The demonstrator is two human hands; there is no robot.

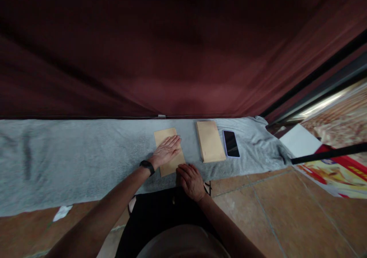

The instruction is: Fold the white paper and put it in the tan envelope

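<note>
A brown paper envelope [168, 169] lies flat on a grey cloth in front of me. My left hand [167, 150], with a black band on its wrist, rests flat across the envelope with its fingers stretched out. By the envelope's lower right corner is my right hand [191, 180], its fingers bent and touching or almost touching that corner. Whether anything is under those fingers is hidden. To the right, a neat stack of brown envelopes [211, 141] sits apart from both hands.
A phone [231, 143] with a dark screen lies right of the stack. The grey cloth [86, 158] covers a long narrow surface against a dark red curtain [183, 59]. At the right are a black bar [329, 153] and a red-and-yellow box [338, 172]. White paper [62, 212] lies on the tiled floor.
</note>
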